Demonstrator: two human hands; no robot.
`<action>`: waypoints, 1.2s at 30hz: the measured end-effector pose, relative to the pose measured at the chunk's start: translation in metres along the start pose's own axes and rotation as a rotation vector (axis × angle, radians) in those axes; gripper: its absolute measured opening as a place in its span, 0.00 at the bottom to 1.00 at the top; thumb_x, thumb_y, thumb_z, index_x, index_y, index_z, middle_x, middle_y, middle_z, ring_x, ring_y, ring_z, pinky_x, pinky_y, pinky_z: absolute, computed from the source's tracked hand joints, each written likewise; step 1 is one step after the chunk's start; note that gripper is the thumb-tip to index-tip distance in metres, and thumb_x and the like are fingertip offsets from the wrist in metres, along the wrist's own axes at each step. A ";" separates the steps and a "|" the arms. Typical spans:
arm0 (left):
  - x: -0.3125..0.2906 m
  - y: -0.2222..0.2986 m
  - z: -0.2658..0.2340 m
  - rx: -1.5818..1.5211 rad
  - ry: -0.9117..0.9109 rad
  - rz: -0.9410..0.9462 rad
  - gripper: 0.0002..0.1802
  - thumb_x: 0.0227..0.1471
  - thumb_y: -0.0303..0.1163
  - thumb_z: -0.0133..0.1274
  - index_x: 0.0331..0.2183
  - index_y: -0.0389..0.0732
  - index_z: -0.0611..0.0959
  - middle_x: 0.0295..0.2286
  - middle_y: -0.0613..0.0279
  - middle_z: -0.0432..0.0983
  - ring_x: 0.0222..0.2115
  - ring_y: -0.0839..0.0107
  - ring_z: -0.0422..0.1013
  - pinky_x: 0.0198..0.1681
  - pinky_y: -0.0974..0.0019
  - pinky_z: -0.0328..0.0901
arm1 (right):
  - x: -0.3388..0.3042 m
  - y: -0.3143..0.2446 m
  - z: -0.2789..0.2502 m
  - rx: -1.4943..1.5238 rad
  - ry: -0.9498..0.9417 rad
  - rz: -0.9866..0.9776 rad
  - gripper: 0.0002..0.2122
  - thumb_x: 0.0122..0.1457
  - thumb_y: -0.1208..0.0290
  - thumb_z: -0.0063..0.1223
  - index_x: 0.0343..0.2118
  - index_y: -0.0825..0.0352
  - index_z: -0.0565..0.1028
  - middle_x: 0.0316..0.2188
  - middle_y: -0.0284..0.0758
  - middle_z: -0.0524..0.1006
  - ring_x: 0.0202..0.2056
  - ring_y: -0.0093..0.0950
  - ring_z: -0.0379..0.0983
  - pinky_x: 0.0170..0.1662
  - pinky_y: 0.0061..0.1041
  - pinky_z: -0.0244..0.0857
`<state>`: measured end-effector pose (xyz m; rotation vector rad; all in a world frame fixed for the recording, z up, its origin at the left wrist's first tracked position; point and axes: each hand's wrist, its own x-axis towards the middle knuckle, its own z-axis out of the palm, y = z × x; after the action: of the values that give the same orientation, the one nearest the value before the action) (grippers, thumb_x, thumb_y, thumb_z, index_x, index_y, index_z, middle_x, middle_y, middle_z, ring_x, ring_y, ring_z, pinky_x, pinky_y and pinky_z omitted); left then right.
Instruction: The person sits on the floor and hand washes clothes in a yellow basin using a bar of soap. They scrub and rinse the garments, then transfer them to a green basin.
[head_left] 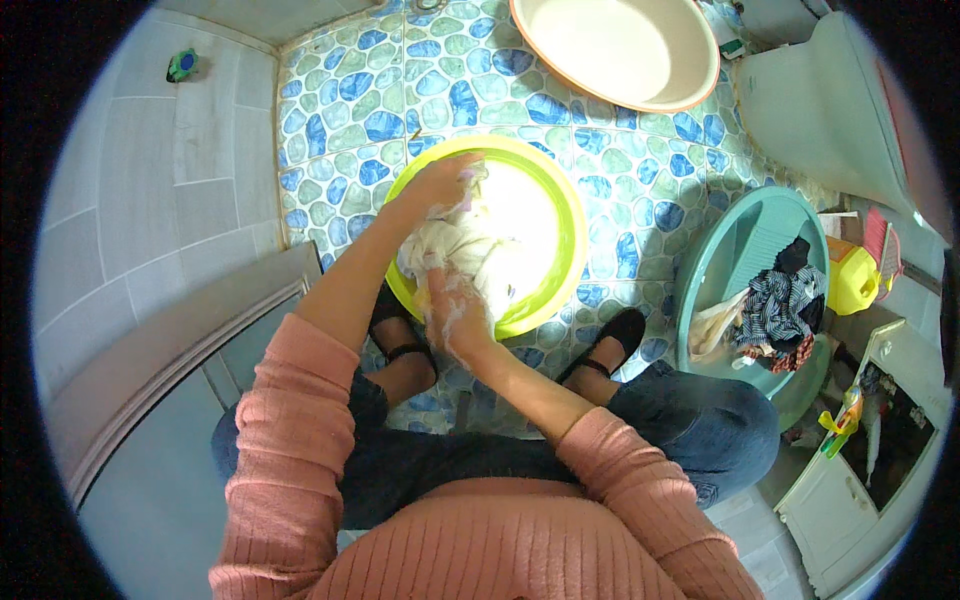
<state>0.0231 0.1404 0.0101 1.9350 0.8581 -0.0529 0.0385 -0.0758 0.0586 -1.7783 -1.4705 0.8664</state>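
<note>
A yellow-green basin (572, 225) stands on the floor between my feet, with bright white suds or water inside. Bunched at its left side is a wet, whitish cloth (465, 245). My left hand (448, 187) is closed on the cloth's far part, near the rim, with foam on the wrist and a bit of pale purple by the fingers. Lower down, my right hand (458, 308), streaked with lather, grips the near part of the same cloth. Some of its fingers are hidden in the folds.
A large cream basin (625, 50) with an orange rim sits at the far right. On the right, a teal tub (700, 270) with a ridged washboard holds dark and checked clothes (785, 305). Beyond it are a yellow container (850, 278) and a white cabinet (830, 510).
</note>
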 end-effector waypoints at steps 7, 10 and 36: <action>-0.012 0.069 0.084 0.575 -0.172 0.110 0.24 0.45 0.36 0.56 0.47 0.46 0.79 0.49 0.58 0.71 0.46 0.55 0.70 0.50 0.50 0.63 | -0.033 0.060 0.063 0.257 -0.071 0.058 0.32 0.52 0.70 0.50 0.60 0.72 0.55 0.54 0.53 0.64 0.52 0.54 0.61 0.55 0.48 0.55; -0.022 0.066 0.126 0.757 -0.094 0.002 0.22 0.44 0.39 0.57 0.43 0.42 0.81 0.46 0.53 0.73 0.45 0.52 0.70 0.49 0.44 0.61 | -0.016 0.029 0.035 0.179 -0.004 0.046 0.29 0.57 0.63 0.47 0.59 0.70 0.57 0.58 0.50 0.59 0.55 0.50 0.57 0.58 0.45 0.49; -0.030 0.120 -0.043 -1.464 -0.244 -0.125 0.17 0.48 0.31 0.49 0.41 0.36 0.77 0.37 0.59 0.77 0.39 0.67 0.73 0.47 0.63 0.65 | 0.006 0.033 -0.028 0.255 0.067 0.186 0.34 0.51 0.70 0.59 0.60 0.69 0.57 0.48 0.49 0.69 0.48 0.46 0.69 0.51 0.36 0.64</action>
<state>0.0570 0.1256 0.1353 0.4849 0.5433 0.2112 0.0808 -0.0767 0.0467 -1.7505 -1.1100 1.0282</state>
